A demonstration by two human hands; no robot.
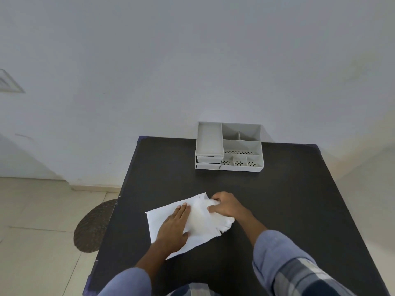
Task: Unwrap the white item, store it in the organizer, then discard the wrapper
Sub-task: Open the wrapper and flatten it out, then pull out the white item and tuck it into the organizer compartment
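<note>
My left hand lies flat, fingers together, pressing down on the white wrapper that is spread across the near middle of the dark tabletop. My right hand is at the wrapper's far right corner, fingers curled and pinched on crumpled white material there. I cannot tell the white item apart from its wrapper; the bunched, whiter part spills out just below my right wrist, touching the tabletop. The grey organizer stands at the far edge of the tabletop against the wall, well apart from my hands, its open compartments facing up and two small drawers stacked at its left front. A dark round mat lies on the tiled floor to the left of the tabletop.
</note>
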